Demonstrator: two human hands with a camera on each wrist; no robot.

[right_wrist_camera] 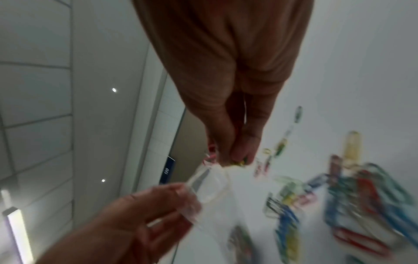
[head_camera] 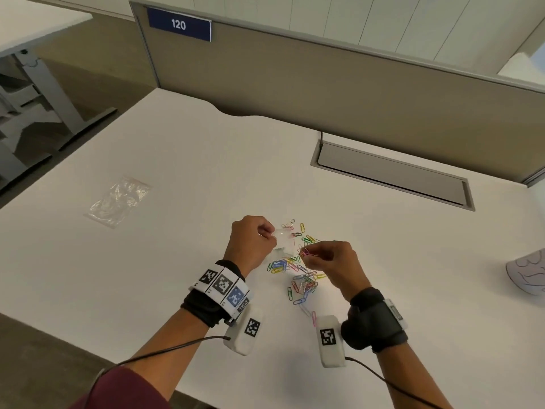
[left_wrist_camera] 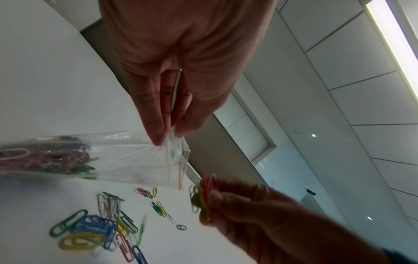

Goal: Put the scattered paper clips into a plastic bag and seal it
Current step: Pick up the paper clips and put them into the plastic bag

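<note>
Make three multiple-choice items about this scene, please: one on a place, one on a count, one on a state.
1. Where does the spare empty plastic bag lie?
A. To the left of the hands, apart from the clips
B. Under the pile of clips
C. On the grey tray at the back

2. How many paper clips does the right hand hold?
A. None
B. Exactly one
C. A small bunch

3. In what state is the held bag?
A. Empty and sealed
B. Partly filled, mouth not sealed
C. Lying flat on the desk

Answers:
1 A: the head view shows it alone on the white desk, far left.
2 C: the left wrist view shows several red, yellow and green clips pinched together.
3 B: the left hand pinches its top edge, clips sit at its bottom, and loose clips remain on the desk.
</note>
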